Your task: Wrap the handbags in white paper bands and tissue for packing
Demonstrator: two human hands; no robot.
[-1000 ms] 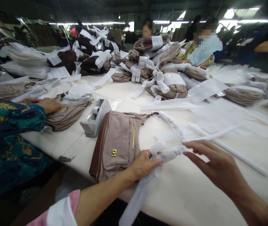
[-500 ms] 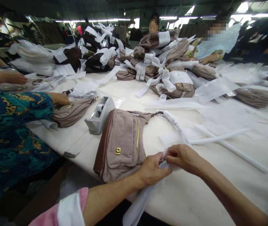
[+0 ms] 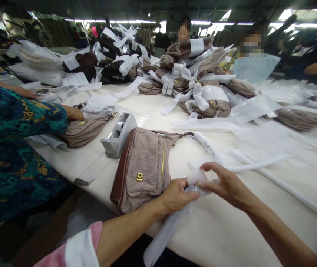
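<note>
- Bag [image 3: 144, 168]: a taupe ribbed bag with a gold zip and clasp lies flat near the table's [image 3: 230, 230] front edge, its brown side toward the left; its strap [image 3: 205, 146] curves off to the right, wound in white wrap [image 3: 195, 178]
- Left hand [image 3: 176, 196]: rests just right of the bag's lower corner, thumb and fingers pinched shut on the wrap where the strap end lies; a loose tail of wrap hangs past the table's front edge beneath it
- Right hand [image 3: 226, 185]: meets the left at the same spot, thumb and forefinger closed on the wrap, the other fingers spread above it
- Tape dispenser [image 3: 118, 135]: grey, stands just beyond the bag's top left corner, apart from it
- White tubes [image 3: 280, 183] lie across the table right of the hands; bare tabletop stretches in front of and to the right of the right hand
- A co-worker's teal sleeve [image 3: 16, 126] fills the left side, that person's hand on a second bag [image 3: 86, 129]
- A heap of bags [image 3: 197, 81] banded in white rises at the far side, well apart
</note>
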